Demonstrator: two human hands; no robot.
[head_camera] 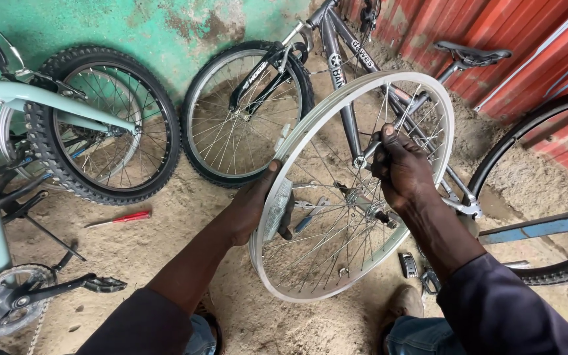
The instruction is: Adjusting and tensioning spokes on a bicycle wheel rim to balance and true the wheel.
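A bare silver bicycle wheel rim (310,118) with thin spokes and a hub (371,212) stands tilted in front of me, with no tyre on it. My left hand (256,205) grips the rim's left edge, fingers wrapped over a clear reflector (277,209) on the spokes. Reaching in among the spokes, my right hand (401,169) pinches a small spoke tool (381,139) between thumb and fingers near the upper middle of the wheel.
A dark bicycle (336,46) leans on the green wall and red metal sheeting. A pale blue bicycle (47,98) with a knobby tyre stands left. A red-handled screwdriver (121,219) lies on the sandy ground. A large black tyre (534,131) curves at right.
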